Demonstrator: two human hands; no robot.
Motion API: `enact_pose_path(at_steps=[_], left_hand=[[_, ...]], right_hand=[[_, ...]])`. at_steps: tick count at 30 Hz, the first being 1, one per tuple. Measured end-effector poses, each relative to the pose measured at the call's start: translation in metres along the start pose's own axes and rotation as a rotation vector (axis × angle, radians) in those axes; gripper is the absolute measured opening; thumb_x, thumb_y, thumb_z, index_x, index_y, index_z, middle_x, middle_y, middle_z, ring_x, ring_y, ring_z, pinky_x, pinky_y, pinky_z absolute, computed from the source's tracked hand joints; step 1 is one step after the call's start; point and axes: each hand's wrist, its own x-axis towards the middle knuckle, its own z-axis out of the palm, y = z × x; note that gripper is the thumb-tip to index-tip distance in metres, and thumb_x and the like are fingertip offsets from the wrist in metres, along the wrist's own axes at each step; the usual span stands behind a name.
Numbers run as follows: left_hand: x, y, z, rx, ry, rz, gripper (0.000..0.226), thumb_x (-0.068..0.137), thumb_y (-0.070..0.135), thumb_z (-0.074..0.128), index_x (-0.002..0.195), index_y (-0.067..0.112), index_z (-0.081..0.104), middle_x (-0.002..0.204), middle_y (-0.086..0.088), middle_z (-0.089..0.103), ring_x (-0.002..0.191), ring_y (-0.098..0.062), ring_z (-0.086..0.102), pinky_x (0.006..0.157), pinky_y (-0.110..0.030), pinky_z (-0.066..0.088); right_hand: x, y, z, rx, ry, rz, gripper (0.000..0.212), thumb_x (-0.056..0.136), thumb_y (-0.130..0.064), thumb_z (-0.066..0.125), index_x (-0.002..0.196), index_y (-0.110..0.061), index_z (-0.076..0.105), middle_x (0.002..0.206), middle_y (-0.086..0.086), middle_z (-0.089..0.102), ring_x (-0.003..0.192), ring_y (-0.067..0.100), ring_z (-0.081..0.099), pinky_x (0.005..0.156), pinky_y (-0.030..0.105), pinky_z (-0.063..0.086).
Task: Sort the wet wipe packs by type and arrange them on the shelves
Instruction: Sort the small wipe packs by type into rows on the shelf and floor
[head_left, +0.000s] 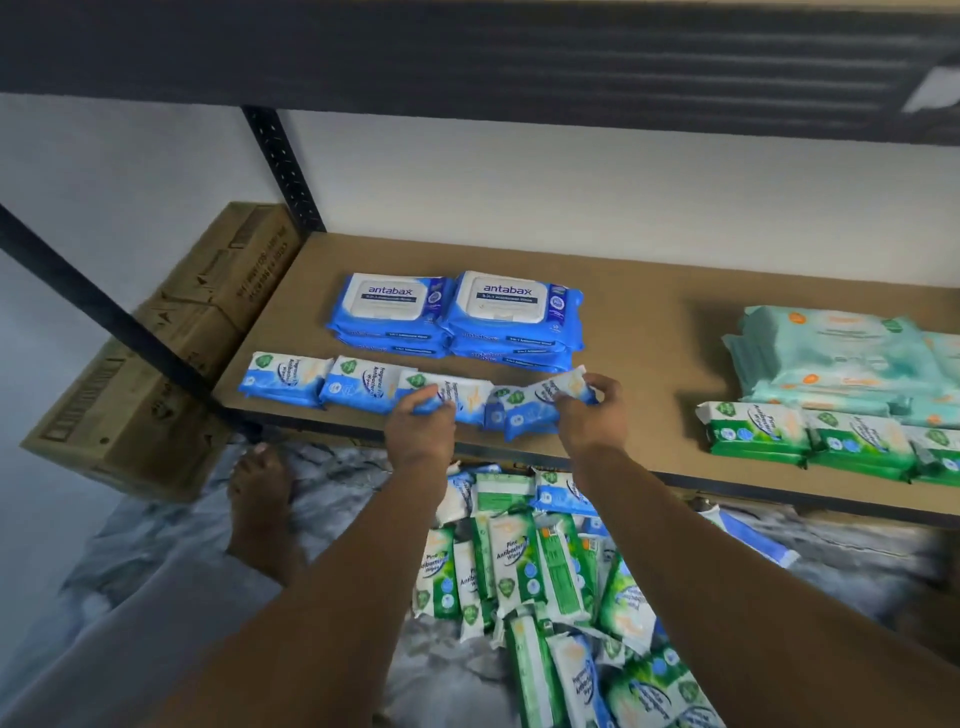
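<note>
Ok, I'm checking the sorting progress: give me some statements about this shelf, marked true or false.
1. The Antabax packs form two stacks behind the row of small blue packs. True.
2. The green Pine packs on the shelf lie left of the Antabax packs. False: they lie far to the right, in front of the mint-green packs.
3. The left hand and right hand each grip a small blue pack. True.
4. The floor pile holds only blue packs. False: mostly green Pine packs, a few blue.

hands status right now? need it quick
Left hand: closed on a blue pack at the shelf's front edge.
Right hand: closed on a tilted blue pack.
</note>
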Motion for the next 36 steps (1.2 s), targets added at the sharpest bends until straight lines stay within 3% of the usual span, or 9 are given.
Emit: enact_pose_path(at_steps=[4, 8, 11, 15, 18, 21, 24, 36], left_hand=[[0.022, 0.001, 0.016, 0.039, 0.019, 0.000, 0.023, 0.084, 0.009, 0.075, 0.085, 0.031, 0.068, 0.088, -0.005, 0.070, 0.078, -0.026, 0.070, 0.081, -0.040, 0.060], [0.026, -0.001, 0.024, 0.108, -0.002, -0.003, 0.027, 0.087, 0.011, 0.070, 0.112, 0.021, 0.071, 0.075, -0.001, 0.066, 0.068, -0.023, 0.063, 0.076, -0.039, 0.060], [0.020, -0.003, 0.022, 0.363, -0.083, 0.057, 0.034, 0.092, 0.015, 0.059, 0.125, 0.023, 0.061, 0.087, -0.007, 0.068, 0.069, -0.023, 0.061, 0.063, -0.035, 0.053], [0.007, -0.008, 0.011, 1.060, -0.121, 0.418, 0.035, 0.096, 0.023, 0.050, 0.129, 0.025, 0.060, 0.132, -0.015, 0.052, 0.108, -0.025, 0.057, 0.091, -0.035, 0.043], [-0.002, -0.007, 0.005, 1.140, -0.004, 0.683, 0.043, 0.091, 0.031, 0.055, 0.133, 0.025, 0.056, 0.132, -0.011, 0.044, 0.121, -0.029, 0.042, 0.100, -0.042, 0.036], [0.003, -0.011, 0.003, 1.346, -0.130, 0.795, 0.057, 0.094, 0.037, 0.051, 0.148, 0.027, 0.036, 0.157, -0.004, 0.025, 0.142, -0.028, 0.023, 0.112, -0.046, 0.024], [0.009, -0.013, 0.002, 1.373, -0.211, 0.757, 0.058, 0.097, 0.037, 0.047, 0.151, 0.026, 0.030, 0.162, -0.003, 0.018, 0.149, -0.028, 0.013, 0.118, -0.046, 0.018], [0.015, -0.019, 0.001, 1.339, -0.276, 0.761, 0.062, 0.094, 0.029, 0.052, 0.150, 0.020, 0.028, 0.161, -0.007, 0.015, 0.150, -0.030, 0.006, 0.121, -0.045, 0.018]], right_hand=[[0.016, -0.006, 0.017, 0.009, 0.026, 0.038, 0.034, 0.088, -0.021, 0.069, 0.115, -0.027, 0.050, 0.106, 0.008, 0.067, 0.091, 0.031, 0.067, 0.084, 0.044, 0.057], [0.021, 0.001, 0.027, -0.078, -0.021, 0.077, 0.044, 0.087, -0.019, 0.070, 0.124, -0.023, 0.046, 0.105, 0.009, 0.065, 0.091, 0.030, 0.065, 0.084, 0.044, 0.057], [0.020, 0.009, 0.021, -0.296, -0.052, 0.019, 0.054, 0.089, -0.027, 0.066, 0.137, -0.022, 0.042, 0.112, 0.009, 0.062, 0.100, 0.031, 0.062, 0.085, 0.038, 0.053], [0.010, 0.021, 0.008, -0.523, -0.089, -0.052, 0.065, 0.088, -0.051, 0.063, 0.143, -0.029, 0.036, 0.124, 0.012, 0.043, 0.104, 0.032, 0.054, 0.091, 0.037, 0.049], [0.001, 0.026, 0.004, -0.831, 0.051, -0.283, 0.061, 0.089, -0.055, 0.055, 0.141, -0.030, 0.038, 0.126, 0.010, 0.032, 0.116, 0.033, 0.041, 0.098, 0.042, 0.040], [-0.004, 0.028, 0.000, -1.059, -0.011, -0.634, 0.045, 0.093, -0.044, 0.049, 0.135, -0.027, 0.047, 0.145, 0.009, 0.032, 0.132, 0.030, 0.030, 0.100, 0.046, 0.029], [-0.005, 0.033, 0.001, -1.147, -0.170, -0.687, 0.047, 0.094, -0.041, 0.046, 0.140, -0.030, 0.047, 0.154, 0.003, 0.030, 0.143, 0.026, 0.021, 0.105, 0.049, 0.024], [-0.011, 0.039, 0.010, -1.170, -0.131, -0.626, 0.050, 0.094, -0.042, 0.043, 0.142, -0.030, 0.042, 0.156, 0.004, 0.026, 0.144, 0.027, 0.017, 0.104, 0.051, 0.023]])
